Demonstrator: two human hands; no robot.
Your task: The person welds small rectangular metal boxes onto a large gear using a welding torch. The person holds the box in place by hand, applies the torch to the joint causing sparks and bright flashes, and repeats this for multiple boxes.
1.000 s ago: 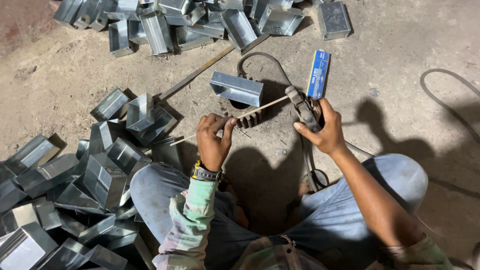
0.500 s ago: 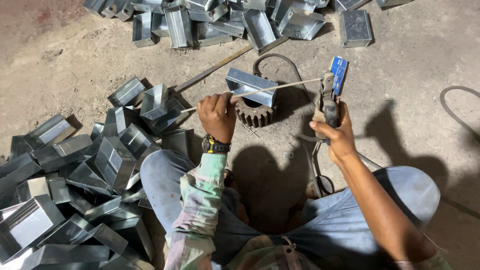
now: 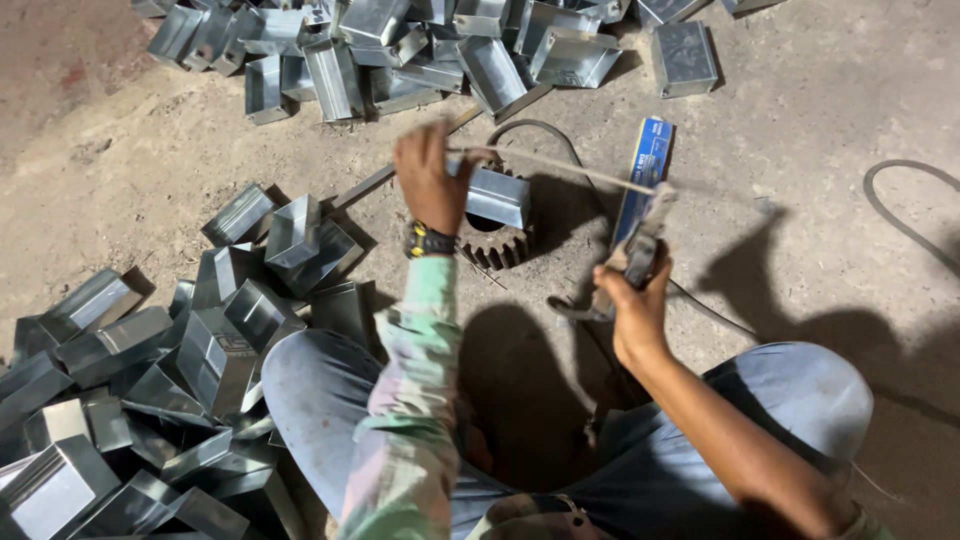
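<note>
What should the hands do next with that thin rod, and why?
Probably lower the rod tip to the metal box on the gear: the left hand steadies its far end, the right hand grips the holder, and the rod sits above the box.

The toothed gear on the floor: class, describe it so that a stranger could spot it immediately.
Start at the seated person's left hand and look just to its right on the dusty floor. There a dark round gear lies under a shiny metal box. It alone has teeth around its edge.
</note>
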